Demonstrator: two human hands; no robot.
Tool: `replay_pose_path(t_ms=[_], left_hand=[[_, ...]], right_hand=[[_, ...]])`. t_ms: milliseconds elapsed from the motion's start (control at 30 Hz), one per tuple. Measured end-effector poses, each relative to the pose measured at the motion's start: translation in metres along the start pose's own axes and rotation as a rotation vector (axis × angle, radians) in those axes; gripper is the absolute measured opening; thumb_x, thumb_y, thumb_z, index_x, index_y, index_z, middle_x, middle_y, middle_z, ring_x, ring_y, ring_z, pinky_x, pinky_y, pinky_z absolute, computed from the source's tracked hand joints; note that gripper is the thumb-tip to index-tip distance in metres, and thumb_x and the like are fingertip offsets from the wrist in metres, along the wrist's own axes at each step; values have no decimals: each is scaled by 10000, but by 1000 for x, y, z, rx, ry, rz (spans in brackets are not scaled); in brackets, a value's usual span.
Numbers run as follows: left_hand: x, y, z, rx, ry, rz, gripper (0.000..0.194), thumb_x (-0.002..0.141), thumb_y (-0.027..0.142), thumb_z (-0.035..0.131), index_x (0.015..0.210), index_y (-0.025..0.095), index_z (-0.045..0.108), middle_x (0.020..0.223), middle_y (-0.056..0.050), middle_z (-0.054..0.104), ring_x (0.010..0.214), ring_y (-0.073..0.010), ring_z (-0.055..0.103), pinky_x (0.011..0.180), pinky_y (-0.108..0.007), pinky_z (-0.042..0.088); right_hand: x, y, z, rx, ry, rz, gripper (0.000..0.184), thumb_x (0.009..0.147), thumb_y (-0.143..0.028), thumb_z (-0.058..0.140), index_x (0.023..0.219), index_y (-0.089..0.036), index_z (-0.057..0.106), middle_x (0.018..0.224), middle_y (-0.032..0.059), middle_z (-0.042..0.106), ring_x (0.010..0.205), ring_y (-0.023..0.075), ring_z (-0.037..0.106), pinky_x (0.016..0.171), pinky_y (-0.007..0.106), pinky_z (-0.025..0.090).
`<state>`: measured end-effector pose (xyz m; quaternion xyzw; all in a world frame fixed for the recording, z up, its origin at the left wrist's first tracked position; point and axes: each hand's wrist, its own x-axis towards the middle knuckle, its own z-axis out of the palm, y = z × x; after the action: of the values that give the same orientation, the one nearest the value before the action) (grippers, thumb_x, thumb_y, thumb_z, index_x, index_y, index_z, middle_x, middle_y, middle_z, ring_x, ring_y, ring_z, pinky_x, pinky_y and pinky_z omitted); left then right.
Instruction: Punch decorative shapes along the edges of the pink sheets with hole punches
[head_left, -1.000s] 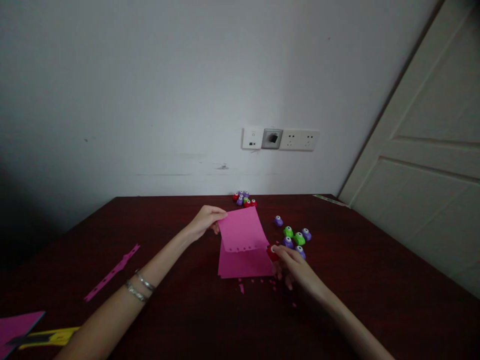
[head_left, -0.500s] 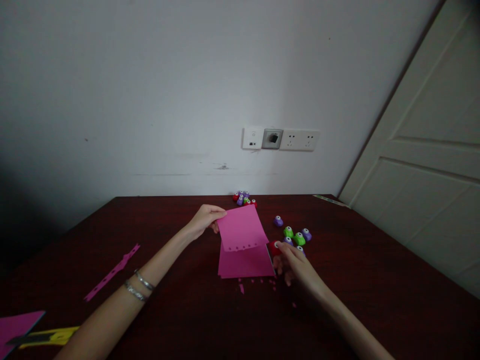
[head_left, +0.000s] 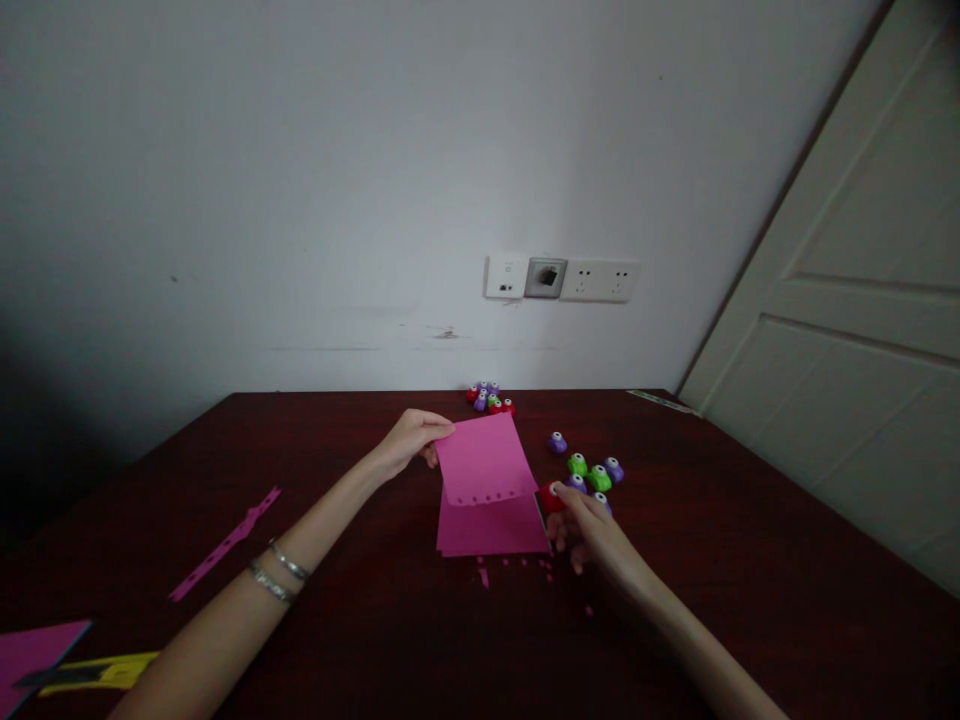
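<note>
My left hand (head_left: pixel 411 440) pinches the upper left corner of a pink paper sheet (head_left: pixel 487 455), which is tilted up and has a row of small holes along its lower edge. Beneath it more pink paper (head_left: pixel 491 530) lies flat on the table. My right hand (head_left: pixel 589 525) is closed, thumb and fingertips on a small red one-eyed toy figure (head_left: pixel 550 497) at the sheet's lower right corner. Its lower fingers curl beside the flat paper. Just behind this hand sit several purple and green one-eyed figures (head_left: pixel 598 477). Tiny pink paper scraps (head_left: pixel 484 578) lie in front.
On the left lies a pink strip with holes (head_left: pixel 225 545). A yellow cutter knife (head_left: pixel 105 672) rests partly on another pink sheet (head_left: pixel 34 645) at the near left. More one-eyed figures (head_left: pixel 481 400) cluster by the wall, and a flat strip (head_left: pixel 664 402) lies at the far right edge.
</note>
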<state>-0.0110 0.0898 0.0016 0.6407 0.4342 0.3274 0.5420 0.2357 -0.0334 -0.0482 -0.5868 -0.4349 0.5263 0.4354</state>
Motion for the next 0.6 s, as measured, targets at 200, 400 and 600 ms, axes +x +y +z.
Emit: replay_pose_path(t_ms=[200, 400, 600], left_hand=[[1, -3, -3, -11, -69, 21, 301, 711, 336, 628, 888, 96, 671, 559, -40, 610, 386, -83, 494, 394, -212, 387], [2, -6, -6, -5, -105, -3, 283, 709, 339, 636, 866, 108, 679, 562, -42, 612, 413, -88, 510, 397, -202, 390], [-2, -4, -10, 47, -264, -77, 257, 696, 326, 653, 850, 123, 687, 519, -15, 576, 388, -69, 467, 373, -186, 361]], right_hand=[[1, 2, -1, 8, -15, -8, 352, 763, -548, 444, 780, -197, 467, 547, -20, 559, 414, 102, 503, 260, 148, 305], [0, 2, -3, 12, -55, -40, 353, 756, -543, 454, 784, -192, 477, 551, -15, 551, 429, 108, 501, 272, 153, 317], [-8, -2, -4, 106, -175, -71, 337, 730, -517, 507, 766, -182, 513, 630, 8, 538, 572, 147, 550, 306, 160, 355]])
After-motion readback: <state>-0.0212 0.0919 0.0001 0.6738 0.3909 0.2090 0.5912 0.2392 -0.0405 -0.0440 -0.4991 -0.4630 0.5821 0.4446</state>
